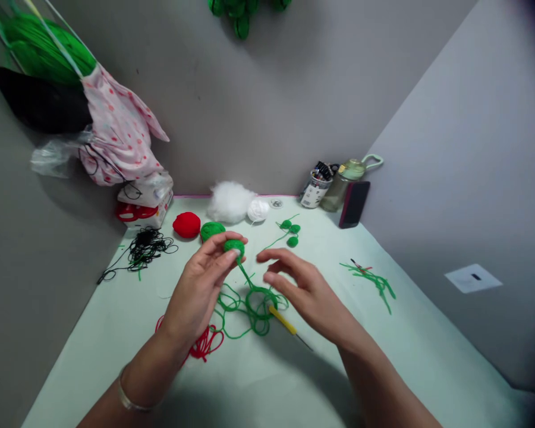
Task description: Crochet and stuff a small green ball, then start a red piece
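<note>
Mid-frame, my left hand (201,270) pinches a green piece (234,245), seemingly steadying it; gripping yarn (246,275) would need closing my empty, spread right hand (301,288).

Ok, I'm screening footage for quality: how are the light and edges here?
In the head view, a soft-edged shadow spreads on the table below the right hand; in the head view, no strong glare covers the green yarn; in the head view, the upper right corner fades to black.
</note>
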`<state>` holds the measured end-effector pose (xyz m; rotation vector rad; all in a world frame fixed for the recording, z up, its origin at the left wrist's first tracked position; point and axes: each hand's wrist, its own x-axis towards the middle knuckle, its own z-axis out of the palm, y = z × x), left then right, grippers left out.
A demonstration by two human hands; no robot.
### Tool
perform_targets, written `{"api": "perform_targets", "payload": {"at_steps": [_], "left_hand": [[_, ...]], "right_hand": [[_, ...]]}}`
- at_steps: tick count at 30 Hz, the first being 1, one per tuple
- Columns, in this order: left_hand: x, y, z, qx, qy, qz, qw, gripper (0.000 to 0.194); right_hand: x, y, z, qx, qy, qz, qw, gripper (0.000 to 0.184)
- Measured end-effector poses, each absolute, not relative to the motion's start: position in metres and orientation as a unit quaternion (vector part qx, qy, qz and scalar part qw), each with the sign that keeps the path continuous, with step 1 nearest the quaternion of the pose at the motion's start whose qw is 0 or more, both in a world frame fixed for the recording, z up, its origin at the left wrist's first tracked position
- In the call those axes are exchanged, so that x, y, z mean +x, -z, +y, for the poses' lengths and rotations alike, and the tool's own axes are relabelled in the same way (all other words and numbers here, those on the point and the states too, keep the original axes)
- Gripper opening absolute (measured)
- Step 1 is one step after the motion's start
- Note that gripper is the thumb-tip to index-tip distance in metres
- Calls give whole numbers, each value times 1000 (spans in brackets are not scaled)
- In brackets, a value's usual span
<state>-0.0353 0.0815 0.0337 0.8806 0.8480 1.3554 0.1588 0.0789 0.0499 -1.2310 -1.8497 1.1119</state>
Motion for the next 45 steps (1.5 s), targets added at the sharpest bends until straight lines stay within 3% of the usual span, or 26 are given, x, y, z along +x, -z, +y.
{"api": "perform_targets", "payload": {"at_steps": [3, 7, 10, 13, 17, 20, 25, 29, 37, 45], "left_hand": [[-42, -36, 84, 356, -613, 333, 621, 10], [-49, -38, 87, 358, -643, 330, 591, 13], [-49, -36, 87, 367, -626, 354, 591, 15], [-42, -29, 87, 399, -572, 379, 608, 15], [-29, -8, 89, 445, -521, 381, 621, 16], [-20, 9, 91, 459, -479, 380, 644, 16], [-10, 26, 88, 492, -421, 411, 642, 26], [-7, 31, 86, 515, -401, 442, 615, 24], [-3, 28, 84, 516, -405, 440, 614, 17], [-2, 27, 82, 506, -425, 434, 613, 17]], "right_hand": [[172, -31, 75, -569, -252, -730, 284, 13], [176, 3, 64, -555, -226, -799, 54, 8], [174, 17, 60, -539, -217, -814, -3, 19], [181, 15, 62, -525, -256, -810, 52, 21], [200, 4, 69, -525, -351, -749, 200, 15], [206, -1, 69, -512, -423, -693, 280, 30], [195, -2, 61, -470, -639, -533, 295, 40], [183, 3, 57, -434, -718, -440, 319, 40], [177, 7, 58, -400, -759, -403, 319, 22], [176, 4, 58, -400, -764, -390, 321, 22]]}}
